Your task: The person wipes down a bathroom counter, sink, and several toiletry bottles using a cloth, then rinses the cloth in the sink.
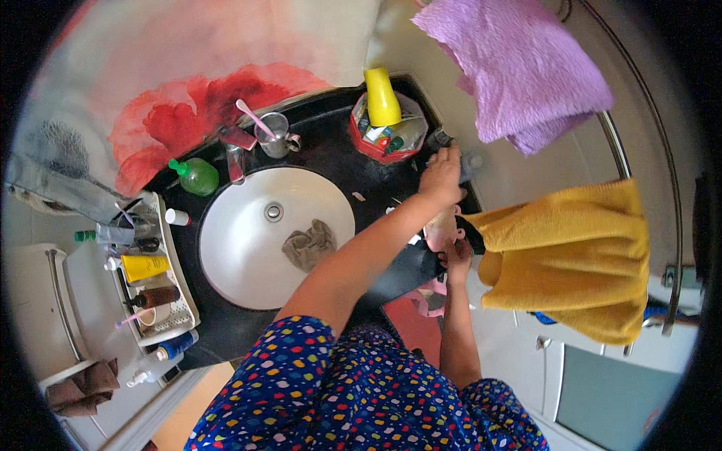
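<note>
My left hand (442, 177) reaches across the counter to its right-hand corner, fingers stretched out. Close to those fingers are a small dark-topped container (439, 138) and a clear bottle (471, 163). I cannot see anything held in that hand. Below it, my right hand (456, 258) grips the near end of a pale pink holder with a scalloped edge (439, 230). Part of this holder is hidden by my left forearm and the right fingers. Small white bits lie on the black counter (391, 282) beside it.
A white basin (226, 255) holds a crumpled grey-brown cloth (309, 246). Behind stand a red basket (368, 144) of toiletries, a glass cup (275, 141) and a green bottle (198, 177). A white rack (180, 301) is left; yellow (571, 263) and purple (526, 75) towels hang right.
</note>
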`<state>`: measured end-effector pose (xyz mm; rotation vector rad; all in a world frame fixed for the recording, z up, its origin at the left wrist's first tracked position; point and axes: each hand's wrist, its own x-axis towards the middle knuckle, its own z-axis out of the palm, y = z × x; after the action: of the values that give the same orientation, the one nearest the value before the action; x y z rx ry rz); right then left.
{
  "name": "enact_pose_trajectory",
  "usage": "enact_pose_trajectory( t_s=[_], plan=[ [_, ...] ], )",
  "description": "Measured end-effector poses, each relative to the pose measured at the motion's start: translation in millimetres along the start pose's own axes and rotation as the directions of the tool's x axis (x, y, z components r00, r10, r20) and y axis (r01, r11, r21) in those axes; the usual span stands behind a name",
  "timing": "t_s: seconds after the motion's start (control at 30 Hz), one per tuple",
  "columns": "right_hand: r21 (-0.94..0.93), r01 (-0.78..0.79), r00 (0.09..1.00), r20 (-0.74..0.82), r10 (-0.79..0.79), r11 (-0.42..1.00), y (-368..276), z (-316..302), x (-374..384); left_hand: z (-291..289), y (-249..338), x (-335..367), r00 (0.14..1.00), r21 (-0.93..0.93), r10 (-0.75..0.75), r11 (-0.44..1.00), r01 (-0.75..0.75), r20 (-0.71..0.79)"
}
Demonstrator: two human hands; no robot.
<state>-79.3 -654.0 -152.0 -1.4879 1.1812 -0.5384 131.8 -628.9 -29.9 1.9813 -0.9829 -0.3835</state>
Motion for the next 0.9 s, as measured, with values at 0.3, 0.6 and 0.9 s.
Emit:
enact_pose_trajectory(
  t_s=[0.3,0.6,0.9],
  plan=[
    [-0.062,-0.049,0.993,0.101,0.055,0.997,-1,-5,11,43,-14,14,0.990,-0.192,-0.030,0.981,0.003,-0.138],
    [-0.044,-0.062,0.986,0.154,0.068,0.997,2,-8,14,-10,-40,-41,0.911,-0.347,-0.055,0.932,-0.099,-0.409],
    [0.006,0.082,0.994,0.077,-0.083,0.997,-17,-17,-6,-103,-49,17,0.726,-0.149,0.018,0.975,-0.166,-0.688]
  ],
)
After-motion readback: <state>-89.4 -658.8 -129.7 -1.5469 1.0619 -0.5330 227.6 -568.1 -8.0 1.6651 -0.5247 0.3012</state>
